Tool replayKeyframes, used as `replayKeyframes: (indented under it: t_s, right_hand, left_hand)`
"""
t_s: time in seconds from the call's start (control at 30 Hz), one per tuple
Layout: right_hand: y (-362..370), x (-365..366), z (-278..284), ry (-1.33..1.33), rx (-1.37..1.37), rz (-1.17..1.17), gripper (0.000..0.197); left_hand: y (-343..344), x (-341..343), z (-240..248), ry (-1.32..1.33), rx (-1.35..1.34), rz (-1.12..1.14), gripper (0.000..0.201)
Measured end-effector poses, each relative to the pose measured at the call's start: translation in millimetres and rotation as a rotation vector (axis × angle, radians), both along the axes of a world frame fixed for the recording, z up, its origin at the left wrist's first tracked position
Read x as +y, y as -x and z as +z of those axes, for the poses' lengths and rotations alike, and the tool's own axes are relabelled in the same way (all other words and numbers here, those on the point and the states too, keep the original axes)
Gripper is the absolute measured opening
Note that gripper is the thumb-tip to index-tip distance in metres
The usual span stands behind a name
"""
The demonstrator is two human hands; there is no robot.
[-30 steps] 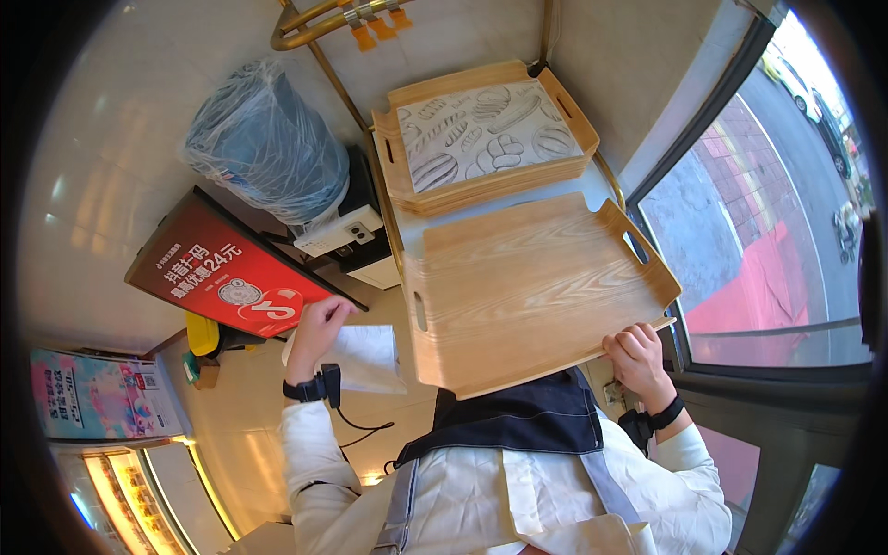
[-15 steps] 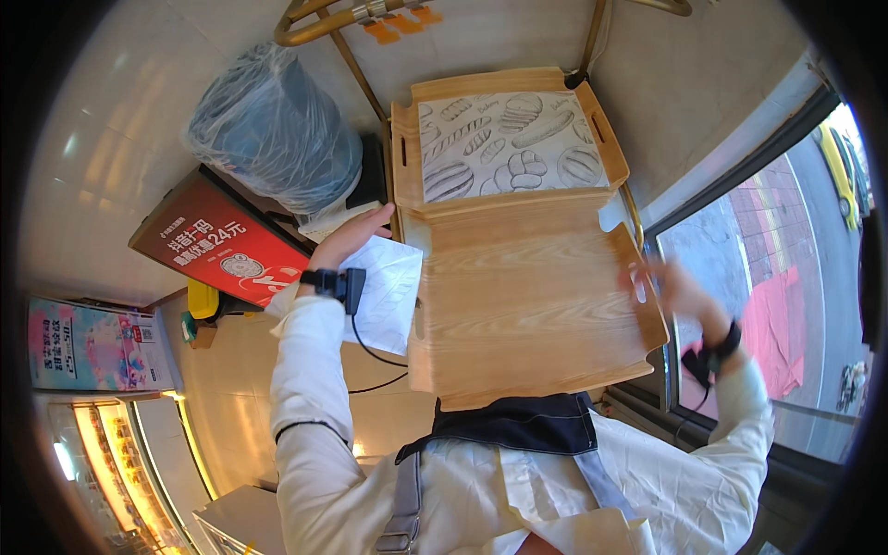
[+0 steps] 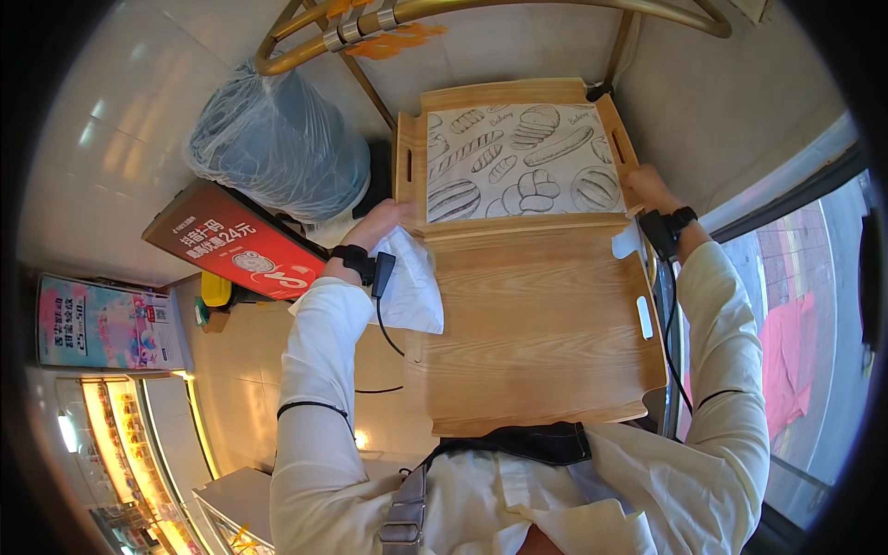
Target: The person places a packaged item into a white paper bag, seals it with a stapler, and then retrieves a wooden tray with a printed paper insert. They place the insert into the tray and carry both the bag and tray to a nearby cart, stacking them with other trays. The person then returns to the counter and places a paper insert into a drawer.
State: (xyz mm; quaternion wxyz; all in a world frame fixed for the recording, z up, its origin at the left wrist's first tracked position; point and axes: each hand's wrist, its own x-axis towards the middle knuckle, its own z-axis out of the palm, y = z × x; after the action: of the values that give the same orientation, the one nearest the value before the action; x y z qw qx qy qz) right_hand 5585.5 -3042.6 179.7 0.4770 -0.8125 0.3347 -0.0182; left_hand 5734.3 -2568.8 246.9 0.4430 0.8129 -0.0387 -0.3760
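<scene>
Two wooden trays with handle slots are in front of me, one behind the other. The far tray [image 3: 509, 90] holds a paper liner [image 3: 518, 153] printed with bread drawings; the near tray [image 3: 536, 314] shows bare wood grain. My left hand [image 3: 381, 224] is closed at the far tray's near left corner, with white paper sheets [image 3: 412, 287] hanging from it over the near tray's left edge. Its fingertips are partly hidden. My right hand [image 3: 650, 190] is closed on the far tray's right side near its front corner, its fingers mostly hidden.
A large blue bottle [image 3: 287, 148] wrapped in clear plastic stands at the left, beside a red sign board [image 3: 240, 245]. A bent gold metal rail [image 3: 435, 14] crosses above the trays. A window [image 3: 786, 305] borders the right side. Lit shelves [image 3: 139, 462] stand at lower left.
My right hand has moved from beside the near tray's handle slot to the far tray's right side. My left fingers, stretched out before, have curled at the tray corner. The view has shifted.
</scene>
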Motion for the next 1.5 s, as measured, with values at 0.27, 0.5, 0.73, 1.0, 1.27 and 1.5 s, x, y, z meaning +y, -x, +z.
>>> replayKeyframes:
  t_s: [0.27,0.5,0.73,1.0,1.27,1.5]
  right_hand:
    - [11.7,7.8,71.8,-0.167,-0.006,0.114,0.028]
    - [64.2,-2.7,28.7,0.294,-0.144,0.263,0.027]
    - [130.3,78.8,80.5,0.088,-0.075,0.006,0.023]
    - [157.5,97.6,82.5,0.307,0.042,-0.068,0.028]
    - [126.4,79.0,30.0,0.442,-0.267,-0.163,0.027]
    - [107.5,18.6,2.8,0.277,-0.305,-0.102,0.022]
  left_hand:
    - [-26.2,0.1,29.9,-0.085,-0.122,-0.1,0.048]
    - [-7.2,30.8,20.0,-0.106,-0.127,-0.171,0.041]
    - [98.1,61.1,36.7,-0.216,-0.191,-0.215,0.036]
    - [144.3,60.3,23.6,-0.229,-0.365,-0.22,0.036]
    - [144.6,47.6,-30.2,-0.328,-0.53,-0.17,0.039]
    - [120.0,19.5,-11.1,-0.231,-0.79,-0.098,0.035]
